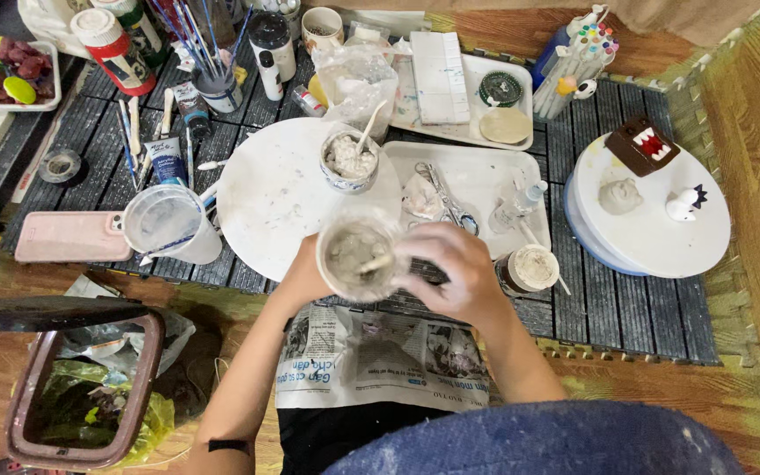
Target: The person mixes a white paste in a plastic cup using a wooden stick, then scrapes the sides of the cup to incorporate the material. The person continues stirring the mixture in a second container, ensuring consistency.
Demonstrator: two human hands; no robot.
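Clear plastic cup of grey paste [355, 255]: gripped by left hand [305, 277]; right hand [455, 273], closed on pale stirring stick [377, 262]. Step judged: mixing. Next calls for steady, level cup above white round board [283, 198].

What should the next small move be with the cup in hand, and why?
Probably keep stirring: the left hand grips the clear cup of grey paste, the right hand holds the stick in it, and the mix looks uneven.

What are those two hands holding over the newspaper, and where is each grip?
The left hand grips a clear plastic cup of grey paste by its side wall. The right hand grips a small stick by its outer end.
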